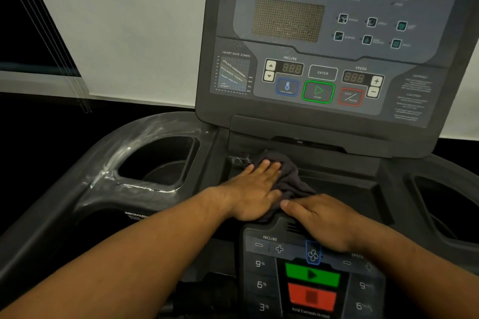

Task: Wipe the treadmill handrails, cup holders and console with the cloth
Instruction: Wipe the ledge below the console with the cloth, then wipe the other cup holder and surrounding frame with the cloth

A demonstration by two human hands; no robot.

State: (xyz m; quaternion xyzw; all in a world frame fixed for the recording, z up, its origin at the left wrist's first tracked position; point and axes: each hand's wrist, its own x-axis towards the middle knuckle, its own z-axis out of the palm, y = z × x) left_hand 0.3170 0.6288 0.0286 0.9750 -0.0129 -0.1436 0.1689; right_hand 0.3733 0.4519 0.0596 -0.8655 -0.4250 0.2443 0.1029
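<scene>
Though smeared, cup holder (103, 173) near cloth (293, 179)

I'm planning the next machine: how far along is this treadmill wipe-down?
Done: wet streaks shine around the left black plastic cup holder. In hand: the left hand presses the dark crumpled cloth flat in the centre tray; the right hand rests at its edge. Left: grey console and right cup holder show no streaks.

Cloth (293, 176) partly under hands (255, 191), right cup holder (425, 199) cropped, caution text (412, 101) unreadable
</scene>
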